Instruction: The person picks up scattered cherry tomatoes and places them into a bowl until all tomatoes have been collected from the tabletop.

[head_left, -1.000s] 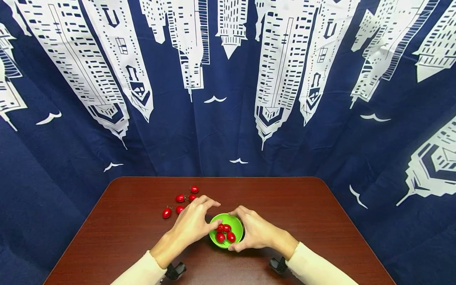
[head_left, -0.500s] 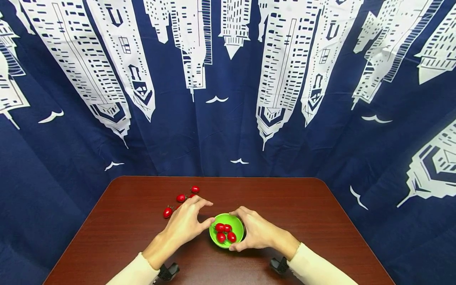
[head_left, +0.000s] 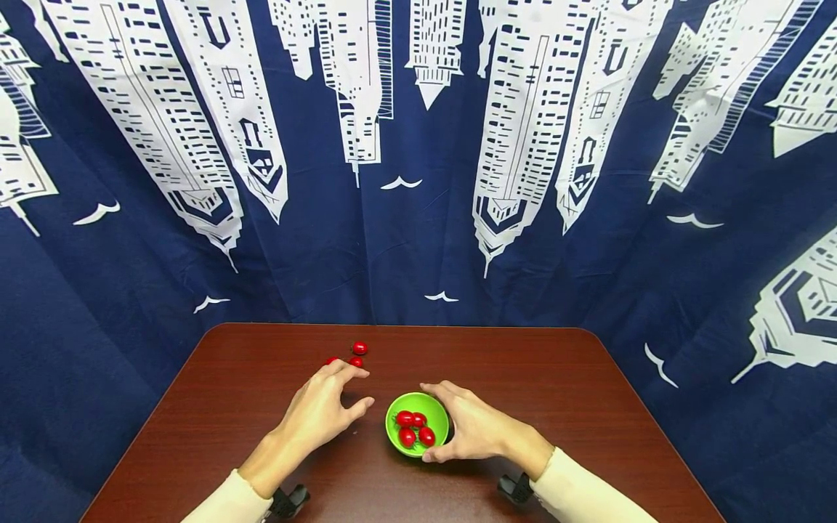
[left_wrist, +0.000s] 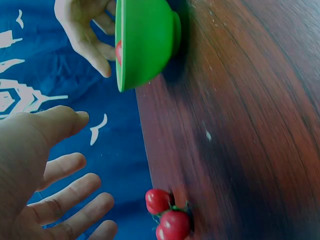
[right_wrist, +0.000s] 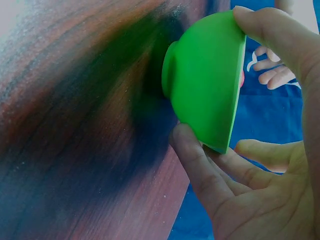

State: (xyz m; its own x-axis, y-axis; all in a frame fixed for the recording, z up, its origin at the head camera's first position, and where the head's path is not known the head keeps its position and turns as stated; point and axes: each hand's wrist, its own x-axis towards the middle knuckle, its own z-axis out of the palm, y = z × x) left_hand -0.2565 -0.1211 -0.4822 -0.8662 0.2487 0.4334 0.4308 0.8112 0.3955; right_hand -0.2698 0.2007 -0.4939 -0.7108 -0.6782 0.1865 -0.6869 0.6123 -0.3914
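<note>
A green bowl (head_left: 437, 411) stands on the table with several small red tomatoes (head_left: 407, 436) in it. My right hand (head_left: 480, 425) grips it from the right; in the right wrist view the thumb is at the rim of the bowl (right_wrist: 205, 80) and the fingers support the opposite side. To the left of the bowl, my left hand (head_left: 318, 407) hovers apart from it, fingers spread and holding nothing. Loose tomatoes (head_left: 360, 348) lie just beyond that hand, which partly hides them. In the left wrist view, tomatoes (left_wrist: 175, 225) with green stems lie past the fingertips.
The brown wooden table (head_left: 556, 378) has its far edge in front of a dark blue curtain (head_left: 392, 247) printed with white buildings and birds. Each wrist wears a black camera strap.
My left hand has drawn away from the bowl to the left, its thumb no longer over the rim, and now covers more of the loose tomatoes. The right hand keeps its hold.
</note>
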